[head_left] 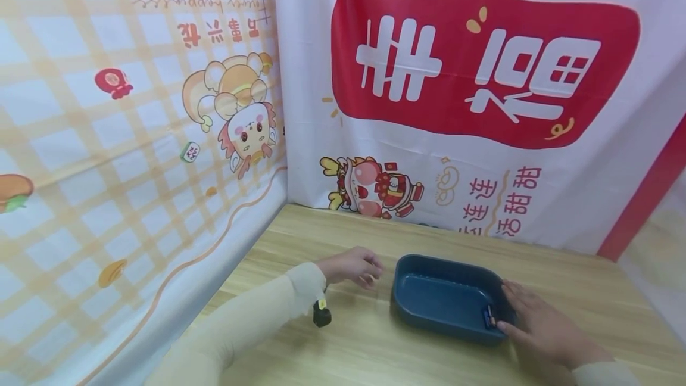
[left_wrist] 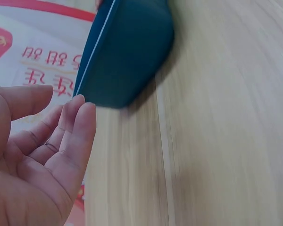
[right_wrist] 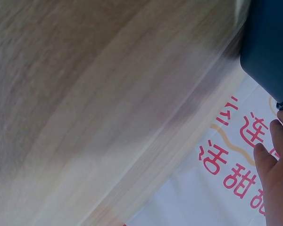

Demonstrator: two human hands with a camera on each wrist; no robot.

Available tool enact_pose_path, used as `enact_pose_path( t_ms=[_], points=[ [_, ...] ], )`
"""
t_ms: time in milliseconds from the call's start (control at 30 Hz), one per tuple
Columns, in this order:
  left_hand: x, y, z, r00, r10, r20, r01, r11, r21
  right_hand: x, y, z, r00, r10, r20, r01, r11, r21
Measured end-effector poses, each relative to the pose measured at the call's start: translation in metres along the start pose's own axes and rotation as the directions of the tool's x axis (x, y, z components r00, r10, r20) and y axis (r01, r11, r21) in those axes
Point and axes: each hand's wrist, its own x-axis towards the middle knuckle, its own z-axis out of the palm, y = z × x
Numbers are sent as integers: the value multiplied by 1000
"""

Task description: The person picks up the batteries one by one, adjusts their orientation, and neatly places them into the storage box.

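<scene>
A dark blue rectangular basin (head_left: 447, 329) with rounded corners sits on the wooden table. My right hand (head_left: 549, 323) holds its right end, fingers along the far part of the rim and thumb over the near part. Close to that thumb, inside the basin, lie small blue and copper-coloured pieces that look like batteries (head_left: 489, 317). In the right wrist view, the fingers (right_wrist: 279, 136) are at the basin's rim. Left of the basin hovers my left hand (head_left: 354, 267), holding nothing. Its fingers are loosely bent, the thumb apart, as the left wrist view shows.
The wooden table (head_left: 370, 350) carries the basin. A white cloth with a red printed panel (head_left: 455, 124) hangs behind it, and a checked cloth (head_left: 134, 153) hangs along the left side. A black wrist device (head_left: 321, 316) hangs under the left wrist.
</scene>
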Motion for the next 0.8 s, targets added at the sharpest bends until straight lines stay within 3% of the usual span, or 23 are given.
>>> enact_pose_path(
  t_ms=[200, 400, 800],
  points=[
    [-10, -14, -19, 999, -12, -44, 12, 1000, -5, 0, 0, 2, 998, -44, -39, 44, 999, -11],
    [-21, -24, -36, 996, -8, -91, 10, 1000, 21, 1, 0, 0, 999, -38, -32, 38, 999, -5],
    [-48, -40, -73, 972, -23, -232, 30, 999, 24, -1, 0, 0, 995, -72, -61, 71, 997, -23]
  ],
)
